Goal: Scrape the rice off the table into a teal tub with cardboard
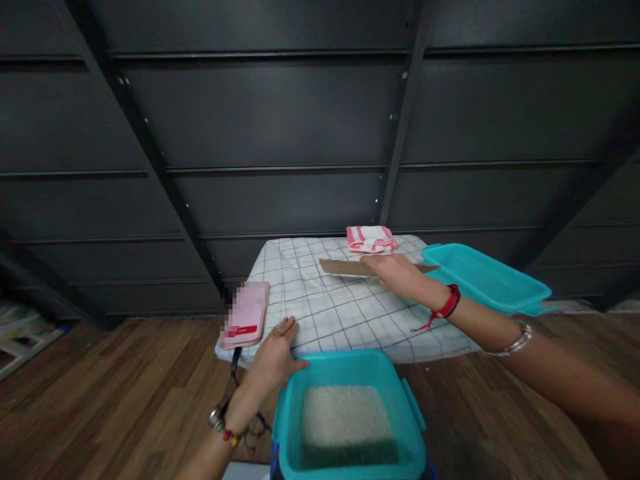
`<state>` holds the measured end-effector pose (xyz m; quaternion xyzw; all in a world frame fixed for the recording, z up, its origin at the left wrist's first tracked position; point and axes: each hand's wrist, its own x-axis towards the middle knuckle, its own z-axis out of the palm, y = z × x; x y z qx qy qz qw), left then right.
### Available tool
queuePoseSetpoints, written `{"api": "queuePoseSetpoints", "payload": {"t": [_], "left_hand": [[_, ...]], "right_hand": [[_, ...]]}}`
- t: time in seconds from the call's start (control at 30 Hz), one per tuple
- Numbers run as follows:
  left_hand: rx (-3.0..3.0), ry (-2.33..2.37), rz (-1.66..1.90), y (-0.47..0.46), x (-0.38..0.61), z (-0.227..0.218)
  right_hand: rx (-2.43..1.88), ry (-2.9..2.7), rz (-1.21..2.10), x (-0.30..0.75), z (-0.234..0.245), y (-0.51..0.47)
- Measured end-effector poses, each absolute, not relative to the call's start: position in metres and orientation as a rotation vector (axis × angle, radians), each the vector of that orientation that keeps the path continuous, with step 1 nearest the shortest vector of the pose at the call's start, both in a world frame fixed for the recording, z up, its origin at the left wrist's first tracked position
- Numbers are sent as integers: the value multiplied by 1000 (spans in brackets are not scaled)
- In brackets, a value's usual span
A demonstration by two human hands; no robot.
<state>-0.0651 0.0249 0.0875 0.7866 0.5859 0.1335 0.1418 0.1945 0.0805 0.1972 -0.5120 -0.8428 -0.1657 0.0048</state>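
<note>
A low table under a white checked cloth (330, 300) stands before me. My right hand (397, 273) reaches across it and is closed on a flat brown cardboard strip (345, 267) lying on the cloth. My left hand (275, 353) rests at the cloth's near edge, fingers curled over it, beside the rim of a teal plastic tub (295, 400) filled with white rice (345, 420). A folded pink and white striped cloth (371, 239) lies at the far edge, just beyond the strip.
A teal lid (485, 277) sits at the table's right edge. A pink phone (246, 313) with a dark cord lies at the left corner. Dark metal shelving fills the background. Wooden floor surrounds the table; papers lie at far left.
</note>
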Motion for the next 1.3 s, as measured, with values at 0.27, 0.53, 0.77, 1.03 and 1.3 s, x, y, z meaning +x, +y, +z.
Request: {"api": "queuePoseSetpoints", "payload": {"t": [0.27,0.53,0.77,1.03,1.3], "left_hand": [[2282,1710,385,22,-65,86],[2292,1708,412,22,-66,84],[2268,1722,395,20,-65,87],[2234,1721,393,18,-63,90],[2233,1732,385,18,-63,90]], "right_hand": [[-1508,-2713,-435,197,184,59],[-1550,-2623,-480,193,193,59],[-1357,-2745,-372,193,188,53],[-1132,-2790,-227,210,188,0],[-1210,-2632,-462,220,197,3]]}}
